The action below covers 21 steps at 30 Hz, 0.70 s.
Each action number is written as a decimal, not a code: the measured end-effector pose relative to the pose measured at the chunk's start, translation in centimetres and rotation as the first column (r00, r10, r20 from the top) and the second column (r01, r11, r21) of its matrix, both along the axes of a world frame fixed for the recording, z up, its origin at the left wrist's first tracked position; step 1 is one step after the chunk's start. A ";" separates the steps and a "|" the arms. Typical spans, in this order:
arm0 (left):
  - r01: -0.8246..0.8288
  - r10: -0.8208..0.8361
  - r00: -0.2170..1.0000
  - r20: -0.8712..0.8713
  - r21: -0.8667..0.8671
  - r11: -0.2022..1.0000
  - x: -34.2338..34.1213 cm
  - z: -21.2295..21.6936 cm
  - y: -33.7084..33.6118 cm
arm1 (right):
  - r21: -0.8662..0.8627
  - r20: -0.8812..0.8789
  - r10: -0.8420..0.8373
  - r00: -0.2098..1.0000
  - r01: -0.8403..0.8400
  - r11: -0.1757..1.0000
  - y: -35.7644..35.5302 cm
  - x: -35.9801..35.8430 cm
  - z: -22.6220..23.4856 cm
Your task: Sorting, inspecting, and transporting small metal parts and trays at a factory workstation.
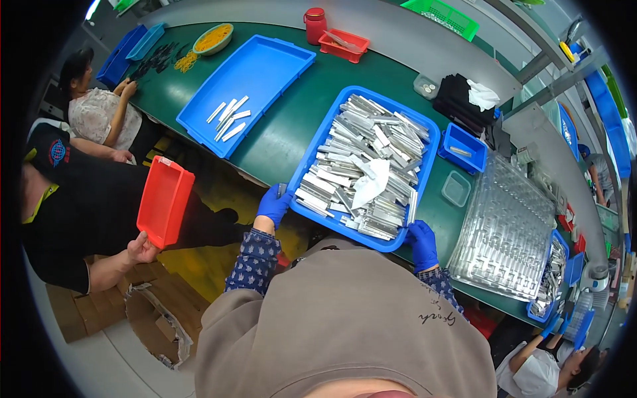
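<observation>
At the near edge of the green worktable [282, 136], right in front of the wearer, sits a blue tray [338, 227] heaped with silvery metal strips [328, 162]; a crumpled white sheet [371, 183] lies on the heap. The raised rim presumably keeps the loose strips from sliding off.

At this tray's near left corner is the gloved left hand [273, 205], fingers bent, a small grey piece [282, 190] showing at their tips; whether they pinch it I cannot tell. At its near right corner, the right hand [423, 245] has its fingers bent toward the rim; their grip is unclear. Being at opposite corners, the hands seem placed to steady the tray.

Left of the tray, a larger blue tray [269, 73] bears a few strips, and farther left a co-worker's bare hand [142, 249] grips a red bin [166, 202] by its lower end. To the tray's right are a clear container [456, 189] and stacked clear moulded trays [501, 232].
</observation>
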<state>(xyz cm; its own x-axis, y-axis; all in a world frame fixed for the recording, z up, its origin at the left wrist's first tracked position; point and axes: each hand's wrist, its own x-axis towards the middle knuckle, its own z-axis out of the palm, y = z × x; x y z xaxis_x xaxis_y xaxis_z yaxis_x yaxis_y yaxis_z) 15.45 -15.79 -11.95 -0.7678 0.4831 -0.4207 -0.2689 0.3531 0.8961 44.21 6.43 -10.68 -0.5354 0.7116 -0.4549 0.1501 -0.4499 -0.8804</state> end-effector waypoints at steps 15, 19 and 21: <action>-0.165 0.126 0.964 0.236 0.154 0.974 3.7 -0.4 -3.8 | 0.731 0.148 0.170 0.974 -0.224 0.645 5.6 -7.9 8.4; -0.065 0.036 0.980 0.194 0.144 0.987 5.3 0.2 -5.0 | 0.851 0.330 0.114 0.937 -0.348 0.392 11.2 -15.8 9.4; -0.090 0.061 0.977 0.203 0.136 0.987 6.1 0.6 -6.4 | 0.843 0.382 0.097 0.919 -0.390 0.371 13.5 -18.9 8.8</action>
<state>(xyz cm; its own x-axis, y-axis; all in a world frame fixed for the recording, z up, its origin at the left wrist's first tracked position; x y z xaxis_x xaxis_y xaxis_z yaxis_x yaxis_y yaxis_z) 21.54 -22.18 -11.38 -0.7130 0.4936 -0.4980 -0.4663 0.1966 0.8625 25.35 19.97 -1.89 -0.7421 0.6319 0.2234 0.3657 0.6611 -0.6551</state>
